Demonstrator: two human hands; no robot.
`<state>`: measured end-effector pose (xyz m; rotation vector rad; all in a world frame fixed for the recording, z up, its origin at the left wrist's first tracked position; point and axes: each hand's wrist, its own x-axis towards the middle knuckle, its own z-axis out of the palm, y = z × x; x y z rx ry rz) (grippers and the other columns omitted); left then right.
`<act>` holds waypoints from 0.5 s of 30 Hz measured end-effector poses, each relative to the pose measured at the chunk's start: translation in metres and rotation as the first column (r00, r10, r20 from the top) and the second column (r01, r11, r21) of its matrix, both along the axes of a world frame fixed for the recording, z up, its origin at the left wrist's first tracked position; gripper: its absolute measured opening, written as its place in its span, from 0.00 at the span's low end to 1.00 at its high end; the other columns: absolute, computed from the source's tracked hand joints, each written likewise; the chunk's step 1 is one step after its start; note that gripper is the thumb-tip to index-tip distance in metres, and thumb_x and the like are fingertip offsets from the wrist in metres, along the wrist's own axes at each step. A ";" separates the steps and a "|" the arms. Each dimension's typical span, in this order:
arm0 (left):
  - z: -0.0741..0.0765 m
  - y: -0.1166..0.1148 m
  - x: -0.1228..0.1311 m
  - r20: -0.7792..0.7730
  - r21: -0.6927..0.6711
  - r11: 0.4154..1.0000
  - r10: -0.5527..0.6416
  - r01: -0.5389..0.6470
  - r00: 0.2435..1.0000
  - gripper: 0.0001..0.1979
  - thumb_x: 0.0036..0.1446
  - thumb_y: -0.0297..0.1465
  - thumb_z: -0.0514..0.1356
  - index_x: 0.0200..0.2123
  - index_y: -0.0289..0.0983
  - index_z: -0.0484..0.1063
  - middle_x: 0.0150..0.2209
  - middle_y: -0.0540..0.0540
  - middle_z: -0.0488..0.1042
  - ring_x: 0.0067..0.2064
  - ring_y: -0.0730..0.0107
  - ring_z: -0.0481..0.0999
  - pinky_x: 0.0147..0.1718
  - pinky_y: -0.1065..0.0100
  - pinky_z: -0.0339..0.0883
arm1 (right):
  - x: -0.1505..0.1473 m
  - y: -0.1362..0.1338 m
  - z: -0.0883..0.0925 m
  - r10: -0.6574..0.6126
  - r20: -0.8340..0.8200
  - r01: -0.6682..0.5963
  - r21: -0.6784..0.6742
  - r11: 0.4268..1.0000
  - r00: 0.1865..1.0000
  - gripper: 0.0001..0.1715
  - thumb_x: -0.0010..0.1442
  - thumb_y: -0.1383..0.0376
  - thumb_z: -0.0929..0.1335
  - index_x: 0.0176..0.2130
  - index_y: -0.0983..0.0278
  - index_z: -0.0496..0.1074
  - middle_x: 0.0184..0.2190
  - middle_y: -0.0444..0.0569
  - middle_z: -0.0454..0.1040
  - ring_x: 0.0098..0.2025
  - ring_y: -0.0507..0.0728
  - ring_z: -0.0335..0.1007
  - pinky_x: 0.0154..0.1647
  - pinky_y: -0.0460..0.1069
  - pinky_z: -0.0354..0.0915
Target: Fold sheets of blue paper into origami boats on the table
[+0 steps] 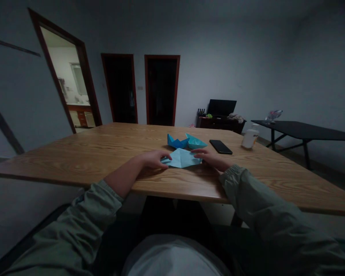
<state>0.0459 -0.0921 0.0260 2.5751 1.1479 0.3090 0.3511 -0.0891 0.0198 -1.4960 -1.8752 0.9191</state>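
Note:
A folded sheet of light blue paper with a crease down its middle lies low over the wooden table. My left hand grips its left end, thumb and fingers on either side of the corner. At the right end, my right hand holds the paper with its fingers over the top; its thumb is hard to make out. Just behind the sheet stand a dark blue paper boat and a lighter turquoise paper boat, side by side.
A black phone lies right of the boats on the wooden table. Farther right stands a whitish bottle. The table's front edge runs below my forearms. Across the room are a black table and a monitor.

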 end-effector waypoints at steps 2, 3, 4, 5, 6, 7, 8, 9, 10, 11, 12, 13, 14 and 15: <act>-0.001 0.001 0.001 0.005 0.045 0.999 0.014 -0.014 1.000 0.20 0.52 0.36 0.60 0.49 0.41 0.74 0.44 0.46 0.76 0.43 0.62 0.74 0.42 0.66 0.65 | 0.003 -0.006 0.004 0.041 -0.061 -0.043 -0.033 0.999 0.997 0.26 0.60 0.56 0.65 0.55 0.60 0.70 0.31 0.46 0.72 0.23 0.49 0.60 0.21 0.44 0.56; -0.001 0.002 0.001 0.011 0.069 0.997 0.013 -0.014 1.000 0.19 0.52 0.34 0.59 0.48 0.40 0.75 0.43 0.47 0.76 0.42 0.63 0.74 0.41 0.67 0.65 | 0.005 -0.009 0.005 0.081 -0.051 -0.083 -0.025 0.996 0.995 0.26 0.60 0.56 0.65 0.56 0.60 0.70 0.33 0.47 0.73 0.24 0.49 0.62 0.22 0.44 0.57; -0.001 0.002 0.002 0.018 0.094 0.996 0.011 -0.012 1.000 0.18 0.53 0.33 0.57 0.47 0.39 0.75 0.41 0.47 0.77 0.40 0.64 0.74 0.40 0.67 0.65 | 0.007 -0.011 0.006 0.122 -0.012 -0.122 0.002 0.993 0.992 0.26 0.59 0.55 0.66 0.55 0.59 0.71 0.35 0.48 0.73 0.27 0.50 0.65 0.25 0.45 0.60; -0.001 0.003 0.002 0.025 0.115 0.993 0.012 -0.015 1.000 0.17 0.53 0.32 0.56 0.45 0.39 0.76 0.40 0.47 0.77 0.39 0.65 0.74 0.39 0.68 0.64 | 0.010 -0.013 0.007 0.160 0.050 -0.162 0.049 0.985 0.986 0.25 0.58 0.55 0.67 0.53 0.59 0.72 0.39 0.49 0.74 0.31 0.52 0.68 0.28 0.45 0.62; -0.001 0.003 0.003 0.033 0.134 0.991 0.015 -0.019 0.999 0.16 0.54 0.32 0.55 0.44 0.38 0.76 0.38 0.47 0.77 0.38 0.65 0.74 0.38 0.68 0.64 | 0.012 -0.015 0.007 0.190 0.125 -0.204 0.108 0.973 0.974 0.25 0.55 0.55 0.69 0.51 0.59 0.73 0.44 0.50 0.73 0.36 0.54 0.70 0.33 0.47 0.64; 0.000 0.004 0.003 0.040 0.147 0.989 0.018 -0.023 0.999 0.15 0.55 0.32 0.54 0.42 0.38 0.77 0.37 0.47 0.77 0.37 0.66 0.73 0.36 0.68 0.64 | 0.013 -0.017 0.008 0.208 0.199 -0.242 0.166 0.956 0.958 0.24 0.53 0.55 0.71 0.49 0.59 0.75 0.49 0.52 0.71 0.42 0.56 0.70 0.38 0.48 0.65; 0.000 0.005 0.002 0.045 0.152 0.988 0.020 -0.026 0.999 0.14 0.55 0.32 0.54 0.40 0.37 0.77 0.35 0.47 0.77 0.36 0.66 0.73 0.36 0.68 0.63 | 0.014 -0.018 0.008 0.219 0.259 -0.278 0.219 0.935 0.941 0.23 0.52 0.55 0.72 0.47 0.60 0.76 0.54 0.53 0.69 0.47 0.59 0.69 0.43 0.50 0.65; 0.000 0.007 0.002 0.050 0.150 0.988 0.023 -0.030 0.999 0.14 0.56 0.33 0.53 0.39 0.37 0.77 0.35 0.47 0.77 0.35 0.67 0.73 0.35 0.68 0.63 | 0.015 -0.019 0.007 0.231 0.299 -0.312 0.258 0.914 0.926 0.21 0.51 0.56 0.72 0.45 0.60 0.77 0.57 0.53 0.66 0.51 0.60 0.67 0.46 0.51 0.64; 0.000 0.008 0.001 0.057 0.145 0.989 0.027 -0.035 0.998 0.14 0.56 0.33 0.53 0.39 0.37 0.77 0.34 0.47 0.77 0.35 0.67 0.73 0.35 0.69 0.63 | 0.014 -0.020 0.007 0.253 0.322 -0.346 0.277 0.896 0.913 0.20 0.51 0.56 0.72 0.43 0.61 0.77 0.58 0.53 0.66 0.53 0.61 0.66 0.48 0.52 0.64; 0.000 0.009 0.000 0.068 0.138 0.989 0.037 -0.046 0.997 0.14 0.56 0.33 0.54 0.39 0.37 0.77 0.35 0.47 0.78 0.35 0.67 0.73 0.35 0.69 0.63 | 0.014 -0.021 0.006 0.277 0.330 -0.373 0.278 0.885 0.902 0.18 0.51 0.57 0.72 0.41 0.62 0.77 0.56 0.53 0.68 0.53 0.61 0.66 0.48 0.52 0.63; -0.001 0.010 -0.001 0.081 0.132 0.989 0.050 -0.060 0.995 0.14 0.55 0.33 0.54 0.40 0.37 0.76 0.35 0.47 0.78 0.35 0.67 0.73 0.35 0.69 0.63 | 0.013 -0.022 0.005 0.296 0.330 -0.390 0.267 0.881 0.896 0.17 0.52 0.57 0.71 0.40 0.63 0.77 0.53 0.53 0.71 0.51 0.60 0.67 0.47 0.52 0.64; -0.001 0.012 -0.002 0.096 0.125 0.989 0.066 -0.077 0.993 0.14 0.54 0.32 0.55 0.41 0.37 0.76 0.36 0.47 0.77 0.36 0.68 0.73 0.35 0.70 0.63 | 0.012 -0.022 0.003 0.306 0.328 -0.395 0.251 0.884 0.894 0.16 0.52 0.58 0.71 0.39 0.63 0.77 0.48 0.52 0.74 0.47 0.59 0.69 0.46 0.51 0.64; -0.002 0.013 -0.003 0.111 0.119 0.989 0.080 -0.093 0.991 0.15 0.53 0.32 0.56 0.42 0.37 0.76 0.36 0.47 0.77 0.36 0.68 0.73 0.35 0.70 0.63 | 0.011 -0.021 0.002 0.301 0.327 -0.385 0.236 0.892 0.896 0.15 0.52 0.58 0.70 0.38 0.64 0.77 0.43 0.51 0.76 0.43 0.58 0.70 0.43 0.50 0.64; -0.002 0.013 -0.004 0.126 0.112 0.988 0.089 -0.103 0.988 0.15 0.52 0.31 0.56 0.43 0.37 0.75 0.36 0.47 0.77 0.35 0.68 0.73 0.34 0.70 0.63 | 0.011 -0.021 0.001 0.282 0.327 -0.365 0.228 0.903 0.902 0.15 0.52 0.59 0.70 0.38 0.64 0.76 0.39 0.49 0.76 0.38 0.56 0.70 0.40 0.49 0.64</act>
